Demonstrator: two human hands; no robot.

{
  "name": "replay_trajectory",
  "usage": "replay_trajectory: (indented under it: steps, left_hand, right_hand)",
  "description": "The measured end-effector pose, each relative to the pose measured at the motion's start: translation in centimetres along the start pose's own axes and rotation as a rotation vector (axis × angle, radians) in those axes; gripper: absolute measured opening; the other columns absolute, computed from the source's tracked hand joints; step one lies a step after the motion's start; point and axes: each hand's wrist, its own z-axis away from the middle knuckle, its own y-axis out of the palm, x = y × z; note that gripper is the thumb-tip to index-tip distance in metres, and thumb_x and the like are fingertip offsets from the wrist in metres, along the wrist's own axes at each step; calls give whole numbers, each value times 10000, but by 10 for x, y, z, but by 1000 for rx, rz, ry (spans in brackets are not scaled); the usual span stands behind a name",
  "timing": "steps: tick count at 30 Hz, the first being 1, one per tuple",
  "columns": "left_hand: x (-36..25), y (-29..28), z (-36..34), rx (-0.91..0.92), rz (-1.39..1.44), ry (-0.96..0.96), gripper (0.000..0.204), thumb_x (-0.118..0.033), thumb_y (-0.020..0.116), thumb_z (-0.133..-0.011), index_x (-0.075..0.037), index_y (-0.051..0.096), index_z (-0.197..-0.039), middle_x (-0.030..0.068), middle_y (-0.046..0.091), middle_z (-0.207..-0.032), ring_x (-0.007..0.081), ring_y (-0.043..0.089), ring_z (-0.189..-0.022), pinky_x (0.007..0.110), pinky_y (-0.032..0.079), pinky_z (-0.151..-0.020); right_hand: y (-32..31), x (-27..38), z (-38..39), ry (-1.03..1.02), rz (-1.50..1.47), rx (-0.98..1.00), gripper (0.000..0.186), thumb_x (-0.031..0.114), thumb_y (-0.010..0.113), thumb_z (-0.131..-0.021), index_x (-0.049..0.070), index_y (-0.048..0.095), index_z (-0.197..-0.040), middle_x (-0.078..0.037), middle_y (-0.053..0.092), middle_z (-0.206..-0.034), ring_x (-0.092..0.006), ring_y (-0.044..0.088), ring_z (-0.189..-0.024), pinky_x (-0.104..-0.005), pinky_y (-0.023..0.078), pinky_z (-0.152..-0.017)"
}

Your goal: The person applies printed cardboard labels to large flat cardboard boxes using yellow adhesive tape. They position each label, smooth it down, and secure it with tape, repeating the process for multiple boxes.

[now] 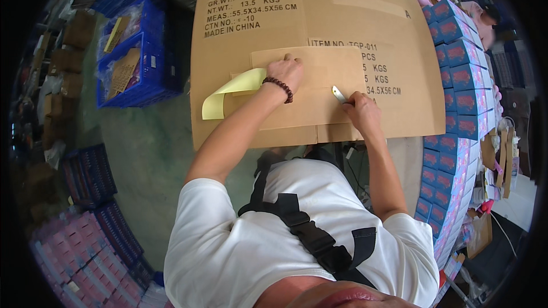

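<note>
A small flat cardboard piece lies on top of a large flattened carton with black printing. My left hand, with a beaded bracelet at the wrist, holds the small piece down with bent fingers. Beside and beneath that wrist curls a pale yellow sheet, its near end lifted off the carton. My right hand is closed around a small knife with a pale body. The knife's tip points away from me, over the small piece near its right side. My right fingers hide the rest of its handle.
Blue plastic crates holding cardboard and bags stand on the floor at the left. Stacked blue boxes line the right side of the carton. Pink packages are piled at lower left. A cable hangs below the carton's near edge.
</note>
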Motion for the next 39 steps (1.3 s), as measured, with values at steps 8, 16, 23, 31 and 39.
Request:
replay_trajectory:
  steps: [8, 16, 23, 31, 39]
  left_hand:
    - [16, -31, -3, 138, 132, -56, 206, -228, 672, -731, -87, 637, -877, 121, 648, -853, 306, 620, -878, 426, 486, -738]
    - [40, -83, 34, 37, 420, -7, 226, -262, 606, -779, -90, 650, -919, 110, 660, -863, 286, 622, -840, 405, 476, -725]
    - [35, -109, 55, 55, 565, -12, 252, -288, 560, -806, -110, 670, -946, 135, 662, -844, 306, 629, -833, 412, 484, -743]
    - [47, -97, 78, -83, 403, 10, 259, -260, 606, -819, -26, 666, -913, 132, 663, -790, 231, 636, -723, 338, 481, -671]
    - [88, -91, 137, -73, 932, -251, 253, -227, 647, -825, 21, 667, -872, 24, 625, -706, 76, 541, -617, 242, 441, -531]
  right_hand:
    - [3, -17, -9, -55, -466, 63, 187, 139, 606, -812, -9, 622, -924, -122, 641, -729, -210, 617, -659, -307, 486, -616]
    - [-6, -6, -5, -5, -1215, 189, 203, 100, 567, -892, 13, 558, -1075, -23, 594, -758, -92, 534, -607, -235, 451, -553]
    - [-8, 19, 11, -1, -1612, 349, 200, 126, 541, -915, 70, 533, -1107, -20, 575, -818, -104, 547, -688, -235, 454, -600]
    - [-8, 28, 30, 223, -1901, 408, 268, 116, 536, -915, 51, 495, -1172, -19, 544, -837, -120, 529, -694, -252, 456, -605]
    - [8, 57, 14, 155, -1770, 590, 239, 135, 564, -905, 34, 534, -1119, -20, 549, -817, -117, 552, -692, -251, 472, -581]
